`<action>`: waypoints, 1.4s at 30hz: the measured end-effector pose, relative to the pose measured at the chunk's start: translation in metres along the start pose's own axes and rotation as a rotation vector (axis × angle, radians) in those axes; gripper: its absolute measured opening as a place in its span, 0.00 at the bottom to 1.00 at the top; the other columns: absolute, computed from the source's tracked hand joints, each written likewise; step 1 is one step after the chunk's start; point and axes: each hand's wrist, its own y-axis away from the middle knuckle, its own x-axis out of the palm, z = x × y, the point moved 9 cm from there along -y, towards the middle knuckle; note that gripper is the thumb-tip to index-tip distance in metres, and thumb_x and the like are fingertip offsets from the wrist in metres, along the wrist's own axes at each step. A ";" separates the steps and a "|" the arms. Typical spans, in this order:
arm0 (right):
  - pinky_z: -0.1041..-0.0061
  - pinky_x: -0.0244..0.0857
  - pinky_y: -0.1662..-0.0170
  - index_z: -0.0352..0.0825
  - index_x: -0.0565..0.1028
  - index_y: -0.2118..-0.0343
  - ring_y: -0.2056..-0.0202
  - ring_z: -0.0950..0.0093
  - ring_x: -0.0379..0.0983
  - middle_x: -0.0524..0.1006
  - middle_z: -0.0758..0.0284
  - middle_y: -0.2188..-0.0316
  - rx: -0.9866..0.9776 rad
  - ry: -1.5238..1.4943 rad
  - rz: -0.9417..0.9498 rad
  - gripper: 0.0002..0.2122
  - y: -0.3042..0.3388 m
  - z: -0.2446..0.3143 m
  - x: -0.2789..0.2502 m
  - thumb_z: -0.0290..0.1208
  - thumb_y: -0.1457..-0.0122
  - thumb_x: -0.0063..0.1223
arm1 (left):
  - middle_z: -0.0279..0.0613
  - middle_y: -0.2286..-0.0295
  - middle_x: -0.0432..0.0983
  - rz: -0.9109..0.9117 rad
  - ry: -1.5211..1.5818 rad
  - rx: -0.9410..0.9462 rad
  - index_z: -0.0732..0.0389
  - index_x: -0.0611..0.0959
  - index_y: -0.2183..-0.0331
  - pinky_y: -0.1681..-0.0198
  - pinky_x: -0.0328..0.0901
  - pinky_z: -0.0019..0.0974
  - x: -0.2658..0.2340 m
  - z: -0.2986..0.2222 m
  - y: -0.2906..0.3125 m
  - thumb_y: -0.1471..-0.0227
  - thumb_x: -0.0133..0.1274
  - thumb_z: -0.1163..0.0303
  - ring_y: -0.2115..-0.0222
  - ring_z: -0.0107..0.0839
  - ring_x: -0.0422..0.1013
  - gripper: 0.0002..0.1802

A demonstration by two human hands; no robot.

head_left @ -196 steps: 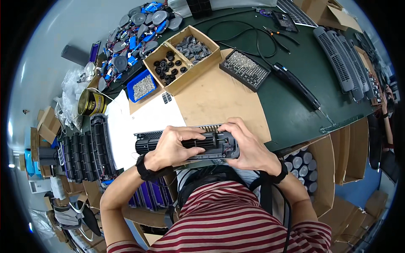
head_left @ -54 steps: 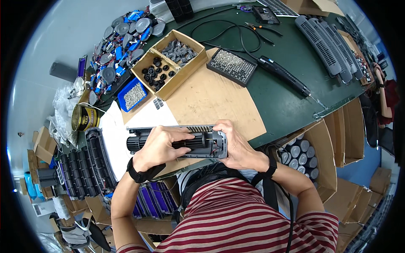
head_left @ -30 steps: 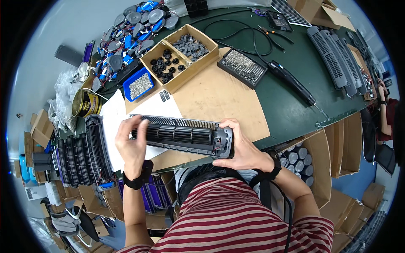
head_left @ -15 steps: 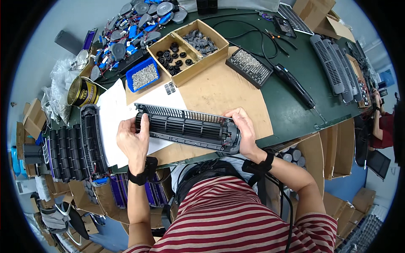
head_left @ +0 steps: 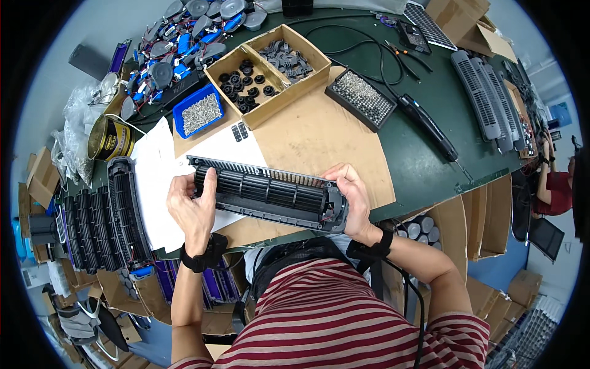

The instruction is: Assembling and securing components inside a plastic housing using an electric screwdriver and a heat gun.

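Note:
A long dark grey slotted fan housing is held level-ish over the bench, its right end a little nearer me. Lying along inside it is a black ribbed fan roller. My left hand is closed at the left end, thumb on the roller's end; its other fingers are partly hidden behind. Around the housing's right end my right hand is wrapped, near some thin red wires. Beyond the housing, two small black plates lie on white paper.
Behind stand a divided cardboard box of black and grey parts, a blue tray of screws and a black screw rack. An electric screwdriver lies right. Similar fan units line the left. Another person is far right.
The housing has tipped slightly, its right end coming nearer me, with both hands keeping their hold. The whole view has shifted a little.

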 end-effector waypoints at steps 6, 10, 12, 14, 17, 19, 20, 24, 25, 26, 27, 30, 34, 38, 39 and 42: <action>0.79 0.57 0.53 0.30 0.69 0.67 0.62 0.78 0.64 0.70 0.65 0.64 -0.012 -0.030 0.025 0.10 -0.001 -0.001 0.001 0.31 0.37 0.36 | 0.44 0.81 0.71 0.002 -0.004 0.020 0.70 0.79 0.77 0.73 0.63 0.36 0.001 -0.004 0.001 0.55 0.66 0.62 0.79 0.34 0.67 0.19; 0.78 0.57 0.52 0.30 0.69 0.66 0.62 0.78 0.64 0.71 0.65 0.64 -0.020 -0.031 0.029 0.10 -0.001 0.005 0.002 0.31 0.37 0.37 | 0.44 0.80 0.71 0.011 0.035 0.008 0.68 0.80 0.76 0.69 0.63 0.38 -0.001 0.002 0.005 0.54 0.65 0.63 0.77 0.36 0.67 0.17; 0.79 0.57 0.52 0.30 0.69 0.65 0.61 0.79 0.64 0.71 0.65 0.64 0.032 0.008 0.049 0.10 -0.003 0.003 0.000 0.31 0.37 0.36 | 0.44 0.78 0.72 0.044 0.044 0.070 0.68 0.82 0.73 0.64 0.62 0.40 -0.001 0.001 0.011 0.54 0.65 0.62 0.72 0.36 0.68 0.17; 0.81 0.59 0.56 0.31 0.71 0.65 0.63 0.82 0.65 0.71 0.69 0.66 0.029 0.064 0.094 0.09 -0.010 0.007 -0.015 0.31 0.36 0.40 | 0.45 0.73 0.72 0.049 0.090 0.117 0.67 0.81 0.66 0.60 0.61 0.41 -0.003 -0.001 0.016 0.56 0.66 0.60 0.67 0.38 0.67 0.21; 0.85 0.62 0.64 0.31 0.73 0.64 0.69 0.86 0.67 0.72 0.76 0.71 0.274 0.285 0.335 0.04 -0.026 0.011 -0.016 0.27 0.37 0.50 | 0.47 0.57 0.69 0.067 0.150 0.321 0.61 0.74 0.49 0.48 0.57 0.47 -0.014 -0.013 0.029 0.68 0.73 0.49 0.53 0.46 0.61 0.46; 0.83 0.66 0.62 0.31 0.75 0.62 0.68 0.86 0.70 0.76 0.74 0.69 0.294 0.600 0.442 0.04 -0.040 0.045 -0.019 0.25 0.39 0.53 | 0.46 0.59 0.69 0.115 0.146 0.381 0.58 0.80 0.59 0.49 0.57 0.48 -0.020 -0.020 0.039 0.73 0.74 0.49 0.54 0.45 0.63 0.38; 0.83 0.67 0.62 0.29 0.75 0.64 0.68 0.85 0.71 0.76 0.72 0.70 0.214 0.737 0.422 0.04 -0.053 0.067 -0.020 0.22 0.41 0.55 | 0.45 0.60 0.69 0.167 0.133 0.424 0.57 0.82 0.63 0.50 0.57 0.48 -0.017 -0.017 0.045 0.73 0.74 0.52 0.55 0.44 0.63 0.33; 0.81 0.68 0.66 0.28 0.76 0.67 0.71 0.84 0.72 0.77 0.71 0.75 -0.075 1.033 0.437 0.04 -0.102 0.136 0.031 0.22 0.43 0.54 | 0.36 0.67 0.70 0.226 0.123 0.439 0.57 0.83 0.72 0.53 0.55 0.46 -0.003 -0.017 0.055 0.71 0.70 0.61 0.60 0.40 0.64 0.20; 0.80 0.68 0.66 0.27 0.77 0.67 0.72 0.84 0.72 0.77 0.70 0.75 -0.131 1.087 0.477 0.05 -0.114 0.141 0.051 0.23 0.43 0.54 | 0.34 0.69 0.70 0.216 0.150 0.432 0.57 0.82 0.72 0.54 0.54 0.46 -0.003 -0.021 0.057 0.71 0.70 0.61 0.62 0.38 0.65 0.19; 0.80 0.68 0.67 0.26 0.77 0.67 0.73 0.83 0.72 0.77 0.69 0.76 -0.187 1.135 0.522 0.06 -0.127 0.141 0.073 0.23 0.43 0.54 | 0.34 0.69 0.70 0.200 0.141 0.430 0.56 0.83 0.72 0.55 0.53 0.46 -0.004 -0.024 0.060 0.71 0.70 0.61 0.62 0.38 0.64 0.19; 0.79 0.68 0.68 0.26 0.78 0.67 0.73 0.82 0.74 0.78 0.67 0.75 -0.231 1.155 0.530 0.06 -0.141 0.135 0.090 0.23 0.44 0.54 | 0.34 0.69 0.70 0.182 0.156 0.419 0.56 0.83 0.72 0.55 0.53 0.46 -0.003 -0.026 0.063 0.71 0.70 0.60 0.62 0.38 0.64 0.19; 0.72 0.69 0.64 0.29 0.81 0.68 0.69 0.71 0.77 0.80 0.59 0.74 -0.360 1.263 0.528 0.07 -0.186 0.092 0.120 0.22 0.48 0.53 | 0.34 0.68 0.70 0.151 0.169 0.402 0.55 0.84 0.71 0.55 0.52 0.45 0.003 -0.036 0.070 0.70 0.69 0.58 0.63 0.37 0.65 0.20; 0.63 0.62 0.58 0.35 0.82 0.74 0.57 0.63 0.73 0.79 0.56 0.75 -0.696 1.651 0.517 0.05 -0.202 0.056 0.157 0.22 0.53 0.55 | 0.33 0.68 0.70 0.123 0.156 0.354 0.54 0.84 0.70 0.54 0.52 0.46 0.001 -0.039 0.075 0.66 0.69 0.56 0.63 0.35 0.65 0.19; 0.66 0.60 0.56 0.40 0.81 0.75 0.61 0.68 0.76 0.80 0.64 0.73 -0.648 2.060 0.655 0.04 -0.211 0.026 0.175 0.25 0.51 0.55 | 0.35 0.68 0.70 0.111 0.167 0.327 0.55 0.84 0.69 0.54 0.52 0.46 0.002 -0.035 0.076 0.65 0.69 0.55 0.63 0.36 0.65 0.20; 0.66 0.59 0.55 0.40 0.81 0.74 0.62 0.69 0.76 0.80 0.65 0.74 -0.650 2.089 0.663 0.04 -0.212 0.024 0.177 0.25 0.51 0.55 | 0.35 0.68 0.70 0.110 0.180 0.322 0.55 0.84 0.69 0.54 0.52 0.46 0.002 -0.034 0.077 0.64 0.69 0.54 0.63 0.36 0.65 0.21; 0.66 0.58 0.54 0.39 0.81 0.73 0.63 0.67 0.77 0.80 0.64 0.74 -0.649 2.129 0.686 0.05 -0.211 0.026 0.174 0.23 0.50 0.54 | 0.36 0.68 0.70 0.099 0.206 0.314 0.56 0.83 0.68 0.53 0.51 0.47 0.002 -0.035 0.075 0.64 0.70 0.54 0.63 0.36 0.65 0.22</action>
